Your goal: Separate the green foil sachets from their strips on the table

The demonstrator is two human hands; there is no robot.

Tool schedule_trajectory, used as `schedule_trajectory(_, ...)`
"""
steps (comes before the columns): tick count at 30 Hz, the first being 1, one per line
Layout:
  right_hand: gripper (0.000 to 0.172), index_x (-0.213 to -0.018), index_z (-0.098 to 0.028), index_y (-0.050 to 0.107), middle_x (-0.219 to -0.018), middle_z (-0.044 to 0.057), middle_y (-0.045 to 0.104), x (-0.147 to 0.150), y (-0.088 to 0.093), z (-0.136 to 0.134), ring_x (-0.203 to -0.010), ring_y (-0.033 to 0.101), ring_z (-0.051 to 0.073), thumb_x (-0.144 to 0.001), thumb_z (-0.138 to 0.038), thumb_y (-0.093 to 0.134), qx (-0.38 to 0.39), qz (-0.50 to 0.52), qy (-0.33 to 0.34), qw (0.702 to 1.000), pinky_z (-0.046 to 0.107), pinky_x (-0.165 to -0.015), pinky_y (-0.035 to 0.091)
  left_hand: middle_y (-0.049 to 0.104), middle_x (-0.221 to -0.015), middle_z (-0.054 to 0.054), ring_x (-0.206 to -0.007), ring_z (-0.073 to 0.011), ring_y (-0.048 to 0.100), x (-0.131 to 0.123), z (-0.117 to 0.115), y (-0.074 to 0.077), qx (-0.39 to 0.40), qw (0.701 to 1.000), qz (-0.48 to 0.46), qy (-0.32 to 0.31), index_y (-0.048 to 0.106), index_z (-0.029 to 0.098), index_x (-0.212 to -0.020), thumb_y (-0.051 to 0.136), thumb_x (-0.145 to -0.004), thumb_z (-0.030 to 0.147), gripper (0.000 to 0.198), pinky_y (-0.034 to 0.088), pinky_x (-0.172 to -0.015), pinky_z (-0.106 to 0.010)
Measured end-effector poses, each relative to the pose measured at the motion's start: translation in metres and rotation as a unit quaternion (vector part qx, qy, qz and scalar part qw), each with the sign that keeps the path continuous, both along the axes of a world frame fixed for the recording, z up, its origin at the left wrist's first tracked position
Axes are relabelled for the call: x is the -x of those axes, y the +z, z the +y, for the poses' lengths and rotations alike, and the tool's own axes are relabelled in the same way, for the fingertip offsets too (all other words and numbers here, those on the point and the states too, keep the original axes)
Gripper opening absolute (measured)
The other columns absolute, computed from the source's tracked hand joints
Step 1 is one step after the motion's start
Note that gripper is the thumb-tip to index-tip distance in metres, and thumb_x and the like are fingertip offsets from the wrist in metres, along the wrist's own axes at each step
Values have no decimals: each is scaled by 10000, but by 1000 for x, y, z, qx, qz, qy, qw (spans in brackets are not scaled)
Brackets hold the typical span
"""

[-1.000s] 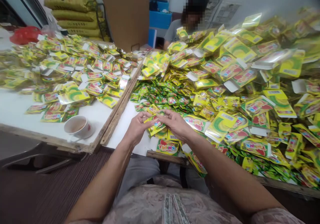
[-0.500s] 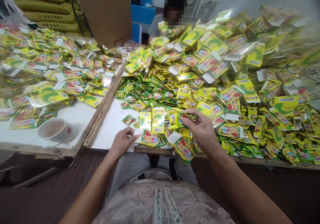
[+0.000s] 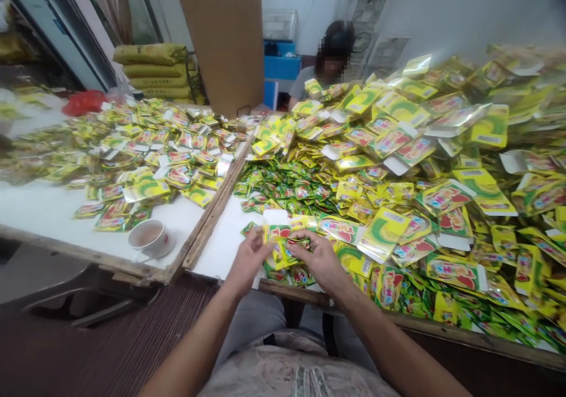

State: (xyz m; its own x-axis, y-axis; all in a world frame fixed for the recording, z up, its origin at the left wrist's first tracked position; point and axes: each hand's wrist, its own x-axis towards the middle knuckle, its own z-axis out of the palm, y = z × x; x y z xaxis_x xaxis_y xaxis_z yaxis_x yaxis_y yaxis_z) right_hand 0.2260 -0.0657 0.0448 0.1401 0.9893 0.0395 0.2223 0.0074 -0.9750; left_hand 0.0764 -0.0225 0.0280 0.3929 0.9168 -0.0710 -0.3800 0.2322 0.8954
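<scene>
Close to the table's front edge, my left hand point(image 3: 246, 262) grips a small yellow-and-green carton point(image 3: 270, 230), its white flap standing up at the far end. Right beside it, my right hand point(image 3: 322, 261) pinches small yellow and green sachets point(image 3: 283, 254) against the carton's near side. Whether any sachet is inside the carton I cannot tell. More cartons point(image 3: 338, 228) lie just beyond and to the right of my right hand. A heap of green sachets point(image 3: 292, 183) spreads behind both hands.
A large pile of cartons point(image 3: 407, 114) rises at the right. On the left table stand a white cup point(image 3: 152, 246) and more cartons point(image 3: 145, 186). A wooden strip point(image 3: 216, 214) divides the tables. Behind are a person point(image 3: 329, 55), a cardboard sheet point(image 3: 230, 49) and stacked yellow sacks point(image 3: 154, 69).
My right hand has moved left with the sachets, up to my left hand. My left hand has lifted a carton off the table. The view has shifted, showing more of the left.
</scene>
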Motion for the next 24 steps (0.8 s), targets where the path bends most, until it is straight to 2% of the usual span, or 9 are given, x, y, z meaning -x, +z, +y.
schedule_trajectory(4, 317, -811, -187, 620, -801, 19, 641, -7, -3, 1, -664, 555, 143, -678, -471, 664, 7, 17, -19, 1000, 262, -607, 443, 698, -982, -63, -860, -205, 643, 3, -9, -13, 0, 1000, 16, -23, 594, 162, -1065, 663, -731, 396, 413, 495, -763, -306)
schedule_trajectory(8, 305, -833, -193, 614, -774, 18, 640, -17, 20, 12, -665, 566, 156, -703, -468, 634, -35, -32, -104, 993, 269, -612, 435, 690, -1026, -65, -972, -228, 616, 13, -7, -10, -69, 991, 102, -44, 629, 163, -1031, 665, -742, 347, 345, 469, -855, -322)
schedule_trajectory(10, 240, -813, -192, 617, -788, 17, 642, -20, 35, 19, -721, 578, 169, -721, -413, 627, -60, -98, -73, 991, 276, -660, 431, 688, -1029, -63, -973, -224, 612, 17, -7, -7, -89, 988, 116, -43, 629, 164, -1044, 639, -766, 344, 332, 469, -854, -318)
schedule_trajectory(14, 153, -764, -194, 618, -768, 4, 631, -23, 55, 28, -739, 573, 165, -751, -346, 609, -59, -191, 52, 978, 271, -674, 416, 688, -1015, -66, -901, -214, 628, 23, -8, -2, -75, 990, 109, -58, 618, 156, -1077, 618, -784, 342, 347, 488, -801, -312)
schedule_trajectory(19, 91, -748, -195, 653, -784, 8, 619, -23, 56, 34, -751, 575, 151, -737, -285, 647, -39, -226, 202, 952, 261, -697, 415, 700, -936, -68, -836, -205, 631, 26, -10, 4, -65, 982, 137, -114, 650, 130, -972, 640, -761, 369, 319, 488, -740, -285)
schedule_trajectory(21, 90, -762, -193, 665, -809, 13, 628, -21, 50, 36, -769, 579, 152, -716, -270, 675, -29, -232, 206, 950, 258, -708, 413, 699, -958, -69, -829, -203, 633, 25, -10, 2, -52, 984, 125, -117, 646, 135, -978, 654, -746, 369, 329, 489, -719, -278)
schedule_trajectory(24, 123, -781, -193, 665, -822, 10, 654, -17, 40, 36, -794, 591, 167, -675, -234, 711, -10, -242, 152, 958, 264, -721, 412, 701, -960, -65, -810, -203, 635, 22, -9, -3, -39, 986, 124, -100, 650, 145, -986, 687, -714, 354, 345, 494, -700, -281)
